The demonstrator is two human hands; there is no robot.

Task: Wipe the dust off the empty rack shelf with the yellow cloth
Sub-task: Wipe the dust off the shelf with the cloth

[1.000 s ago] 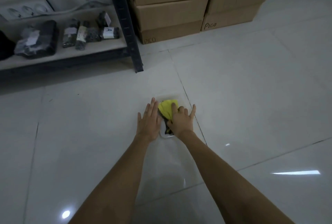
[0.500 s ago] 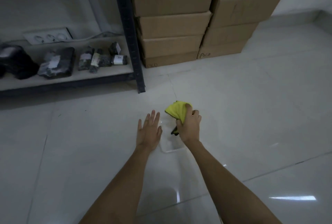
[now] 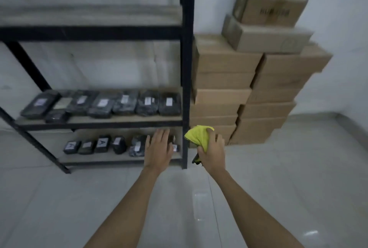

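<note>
At about 1 o'clock from the forearms, the right hand (image 3: pixel 212 151) is closed round the bunched yellow cloth (image 3: pixel 199 136), which is held in the air beside the black metal rack post (image 3: pixel 186 80). At 11 o'clock the left hand (image 3: pixel 158 149) is flat, fingers spread, holding nothing. The two lower shelves carry dark wrapped packages (image 3: pixel 127 102); the bare pale shelf board (image 3: pixel 89 16) at 12 o'clock, highest and farthest, looks like the target. Best to raise the cloth there, spread it flat under the palm, and sweep from back to front edge.
</note>
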